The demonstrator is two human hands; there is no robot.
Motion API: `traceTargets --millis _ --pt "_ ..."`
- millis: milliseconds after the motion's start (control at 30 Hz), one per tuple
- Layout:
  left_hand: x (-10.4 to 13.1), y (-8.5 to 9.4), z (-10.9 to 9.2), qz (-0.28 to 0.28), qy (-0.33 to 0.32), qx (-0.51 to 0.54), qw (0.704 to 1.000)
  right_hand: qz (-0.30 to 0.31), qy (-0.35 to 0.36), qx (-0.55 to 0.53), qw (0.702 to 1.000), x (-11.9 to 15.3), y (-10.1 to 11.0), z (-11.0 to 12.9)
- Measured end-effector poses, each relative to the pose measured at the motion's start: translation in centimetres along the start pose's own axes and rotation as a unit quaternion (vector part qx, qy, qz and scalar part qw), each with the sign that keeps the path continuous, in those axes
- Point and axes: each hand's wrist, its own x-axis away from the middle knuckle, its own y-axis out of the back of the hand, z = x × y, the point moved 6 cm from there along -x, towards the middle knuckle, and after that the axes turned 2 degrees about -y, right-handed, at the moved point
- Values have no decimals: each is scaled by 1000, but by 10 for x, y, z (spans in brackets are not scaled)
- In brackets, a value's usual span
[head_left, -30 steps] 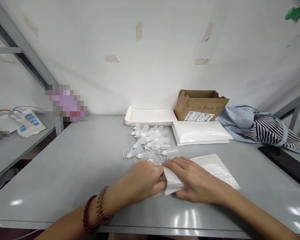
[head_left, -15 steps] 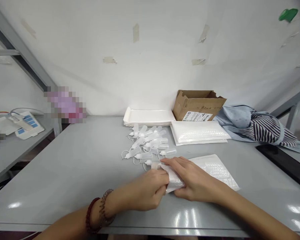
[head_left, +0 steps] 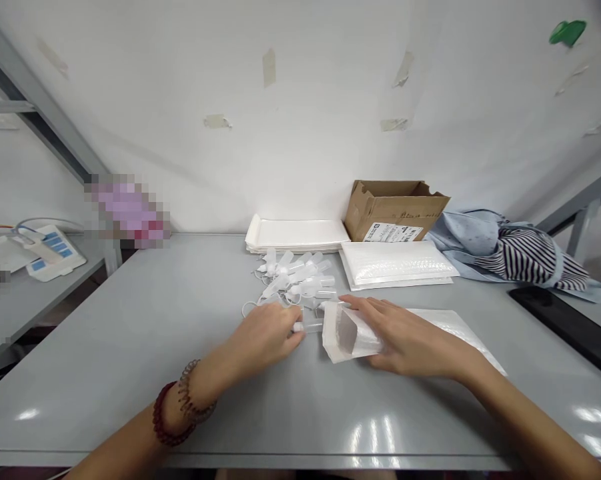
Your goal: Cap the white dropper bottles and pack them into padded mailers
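My left hand [head_left: 270,333] is closed around the cap end of a small translucent dropper bottle [head_left: 313,325], whose body points right. The bottle lies level just in front of the mouth of a white bubble mailer [head_left: 341,333]. My right hand [head_left: 397,333] grips that mailer from above, squeezing it so the mouth gapes toward the left; the far end lies flat on the table. Behind my left hand is a loose pile of similar bottles [head_left: 300,277] with looped cap straps. Part of the pile is hidden by my left hand.
Flat white mailers [head_left: 300,233] are stacked at the wall, with more bubble mailers [head_left: 400,263] right of them. An open cardboard box [head_left: 395,207] stands behind. Blue and striped cloth [head_left: 520,250] and a black phone-like slab [head_left: 565,327] lie right.
My left hand has come out of the mailer's mouth and moved left to a bottle. The mailer's mouth now gapes wider, and my right hand has shifted slightly up and right with it.
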Motion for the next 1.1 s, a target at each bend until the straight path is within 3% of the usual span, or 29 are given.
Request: traceTargets --millis 100,267,367,600,767,933,1100 --pt "2 2 -1 6 8 4 1000 2 3 6 1000 0 -1 0" --pt "9 26 7 28 50 165 985 -2 10 3 1000 -1 -2 1" --pt "10 28 1 25 31 193 980 -4 20 6 1000 -3 -2 6" --pt "8 -5 -36 5 -114 26 993 -2 78 35 996 -3 -13 28" --pt "18 -11 -63 -125 -260 -128 949 -23 107 17 994 -4 -20 37" --pt "21 -17 -70 -183 -283 -146 930 -47 117 2 992 -5 -23 39" --pt "22 -17 -73 -164 -268 -179 932 -60 102 -1 993 -6 -20 37"
